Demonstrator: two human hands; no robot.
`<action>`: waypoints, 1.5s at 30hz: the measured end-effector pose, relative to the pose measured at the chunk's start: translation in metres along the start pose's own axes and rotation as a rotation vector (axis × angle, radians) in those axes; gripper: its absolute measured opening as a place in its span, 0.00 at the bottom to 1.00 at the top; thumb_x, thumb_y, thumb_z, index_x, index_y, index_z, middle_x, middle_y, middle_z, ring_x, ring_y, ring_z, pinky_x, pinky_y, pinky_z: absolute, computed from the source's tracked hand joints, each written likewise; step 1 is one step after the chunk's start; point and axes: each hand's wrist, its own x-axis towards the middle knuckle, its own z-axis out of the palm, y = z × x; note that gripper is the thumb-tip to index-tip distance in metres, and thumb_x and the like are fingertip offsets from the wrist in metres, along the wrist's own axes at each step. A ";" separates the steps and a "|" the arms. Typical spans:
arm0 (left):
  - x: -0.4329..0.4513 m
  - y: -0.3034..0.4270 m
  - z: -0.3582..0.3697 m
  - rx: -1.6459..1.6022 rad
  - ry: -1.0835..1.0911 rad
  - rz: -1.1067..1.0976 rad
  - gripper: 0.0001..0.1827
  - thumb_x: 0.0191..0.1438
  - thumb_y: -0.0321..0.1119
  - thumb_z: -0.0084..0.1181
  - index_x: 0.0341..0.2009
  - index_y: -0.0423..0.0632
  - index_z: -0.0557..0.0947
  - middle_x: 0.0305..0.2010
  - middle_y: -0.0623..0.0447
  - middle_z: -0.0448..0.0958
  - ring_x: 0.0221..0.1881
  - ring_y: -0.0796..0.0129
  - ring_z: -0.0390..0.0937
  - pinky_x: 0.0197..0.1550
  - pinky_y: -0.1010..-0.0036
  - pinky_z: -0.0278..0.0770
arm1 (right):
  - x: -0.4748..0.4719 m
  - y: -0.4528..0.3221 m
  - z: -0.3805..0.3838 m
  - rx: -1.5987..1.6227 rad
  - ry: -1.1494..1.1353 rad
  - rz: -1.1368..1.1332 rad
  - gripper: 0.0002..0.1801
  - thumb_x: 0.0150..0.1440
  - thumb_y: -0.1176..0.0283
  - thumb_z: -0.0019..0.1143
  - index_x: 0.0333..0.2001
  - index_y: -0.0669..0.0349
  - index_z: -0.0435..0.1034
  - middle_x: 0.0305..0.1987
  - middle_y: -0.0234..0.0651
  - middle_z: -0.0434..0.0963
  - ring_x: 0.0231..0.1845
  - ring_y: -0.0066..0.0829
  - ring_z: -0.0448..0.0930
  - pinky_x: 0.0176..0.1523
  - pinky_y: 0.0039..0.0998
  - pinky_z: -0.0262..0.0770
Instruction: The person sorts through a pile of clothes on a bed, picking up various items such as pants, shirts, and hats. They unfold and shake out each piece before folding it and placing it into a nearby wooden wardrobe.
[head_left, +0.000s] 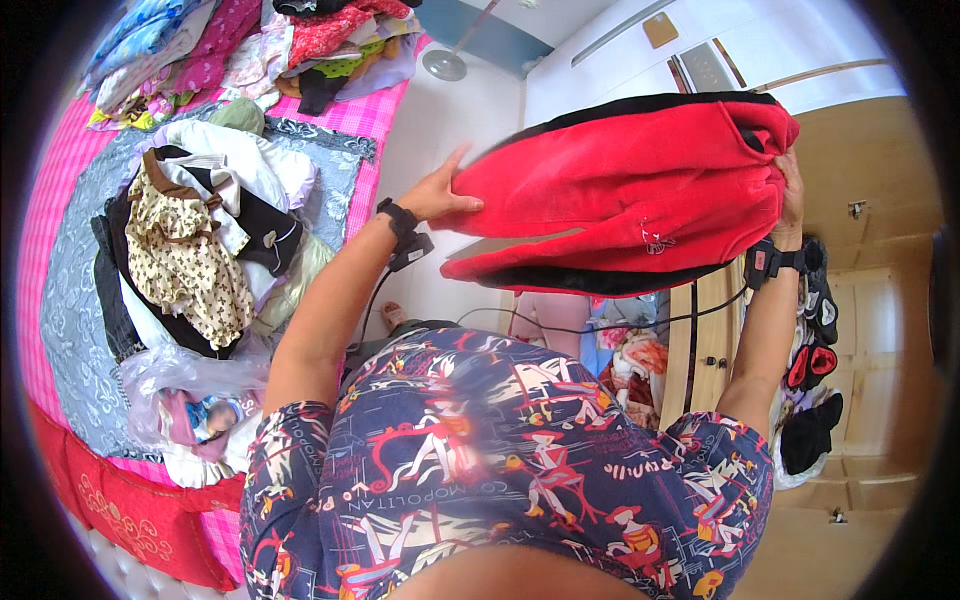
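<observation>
A pair of red sweatpants with black side panels (615, 180) stretches across the upper middle of the view, held up in the air. At its bunched waist end on the right, my right hand (791, 191) grips the cloth, its fingers partly hidden behind it. My left hand (446, 187) is by the leg ends, thumb and fingers spread; whether it touches the cloth is not plain. Each wrist wears a black strap with a small device, and a black cable runs between them.
Left is a bed with a pink checked sheet (379, 142), a patterned dress (187, 255) on heaped clothes, folded piles (217, 45), a plastic bag (180, 382) and a red cushion (142, 525). Right are an open wooden cabinet (862, 300) with clothes and a drawer of folded clothes (630, 352).
</observation>
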 end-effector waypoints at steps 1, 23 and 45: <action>0.003 -0.001 0.002 -0.095 -0.100 -0.115 0.31 0.51 0.34 0.64 0.59 0.41 0.70 0.54 0.43 0.73 0.53 0.62 0.73 0.57 0.69 0.68 | -0.003 0.001 -0.004 -0.003 -0.019 -0.016 0.28 0.61 0.75 0.42 0.65 0.61 0.54 0.64 0.40 0.65 0.63 0.36 0.69 0.66 0.37 0.64; -0.026 -0.009 -0.024 -0.947 -0.100 -0.604 0.22 0.62 0.41 0.50 0.54 0.38 0.72 0.52 0.44 0.76 0.49 0.60 0.77 0.54 0.66 0.76 | -0.029 0.084 -0.098 -0.072 0.261 0.518 0.26 0.59 0.76 0.45 0.62 0.65 0.58 0.59 0.44 0.71 0.55 0.35 0.76 0.59 0.33 0.72; -0.015 -0.027 0.031 -0.211 -0.213 -0.271 0.10 0.59 0.31 0.48 0.35 0.46 0.83 0.28 0.62 0.75 0.30 0.81 0.68 0.37 0.83 0.66 | 0.025 0.086 0.001 0.254 0.344 0.332 0.20 0.64 0.77 0.37 0.60 0.68 0.60 0.58 0.46 0.71 0.55 0.36 0.75 0.59 0.35 0.72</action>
